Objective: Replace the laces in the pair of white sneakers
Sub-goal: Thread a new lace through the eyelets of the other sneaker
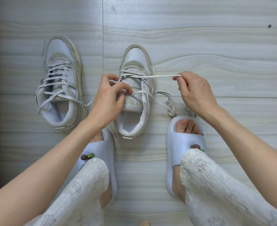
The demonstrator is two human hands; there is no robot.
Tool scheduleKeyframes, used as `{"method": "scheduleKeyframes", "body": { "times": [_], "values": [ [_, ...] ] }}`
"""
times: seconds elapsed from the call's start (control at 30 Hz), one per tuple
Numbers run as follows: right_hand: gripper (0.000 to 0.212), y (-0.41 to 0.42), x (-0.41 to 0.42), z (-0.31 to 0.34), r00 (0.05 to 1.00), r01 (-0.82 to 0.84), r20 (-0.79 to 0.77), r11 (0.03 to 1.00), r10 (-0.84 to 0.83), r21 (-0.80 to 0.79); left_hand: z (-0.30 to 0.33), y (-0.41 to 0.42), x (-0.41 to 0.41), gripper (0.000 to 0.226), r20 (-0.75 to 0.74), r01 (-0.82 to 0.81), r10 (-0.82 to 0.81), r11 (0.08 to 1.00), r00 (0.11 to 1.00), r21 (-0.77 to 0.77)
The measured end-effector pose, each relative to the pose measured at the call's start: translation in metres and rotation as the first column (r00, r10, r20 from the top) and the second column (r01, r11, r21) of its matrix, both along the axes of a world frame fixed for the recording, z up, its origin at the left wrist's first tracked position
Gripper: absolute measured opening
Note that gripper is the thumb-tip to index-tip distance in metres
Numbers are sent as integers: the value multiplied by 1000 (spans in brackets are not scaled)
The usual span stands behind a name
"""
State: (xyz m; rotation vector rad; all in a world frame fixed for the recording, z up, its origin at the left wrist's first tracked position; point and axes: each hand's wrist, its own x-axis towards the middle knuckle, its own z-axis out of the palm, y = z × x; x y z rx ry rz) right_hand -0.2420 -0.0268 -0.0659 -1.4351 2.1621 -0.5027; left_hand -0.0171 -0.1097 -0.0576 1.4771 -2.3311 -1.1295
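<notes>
Two white high-top sneakers stand on the floor, toes pointing away from me. The left sneaker (61, 84) is laced loosely, with its lace ends trailing off to the sides. The right sneaker (135, 90) is laced only near the toe. My left hand (110, 97) rests on its tongue and pinches the lace there. My right hand (194, 90) pinches one end of the white lace (157, 76) and holds it taut, out to the right of the shoe. The other part of the lace lies in a loose heap (170, 103) on the floor beside the shoe.
Pale wood-grain floor boards (199, 38) lie all around. My feet in light blue slides, the left slide (101, 160) and the right slide (183, 144), sit just behind the right sneaker. My knees in patterned white trousers fill the bottom of the view.
</notes>
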Motion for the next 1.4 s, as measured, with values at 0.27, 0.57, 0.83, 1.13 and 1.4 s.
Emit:
{"method": "scheduleKeyframes", "body": {
  "times": [0.27,0.57,0.83,1.13,1.4],
  "values": [
    [37,-8,13,19,984,-108,-163,967,71,-232,22,-22,-64,33,51,326,-324,944,945,-48],
    [37,8,-9,6,996,86,21,994,-85,-62,40,-28,-58,11,-473,56,262,828,841,558],
    [26,15,-29,-9,846,451,240,880,-475,152,46,-63,-20,37,-344,-207,910,391,230,897],
    [26,24,-40,-15,583,649,385,695,-716,310,41,-70,-8,11,-321,-256,940,341,117,904],
    [27,36,-50,-19,310,738,503,538,-807,408,30,-68,0,31,-160,-165,981,140,-113,976]
  ]
}}
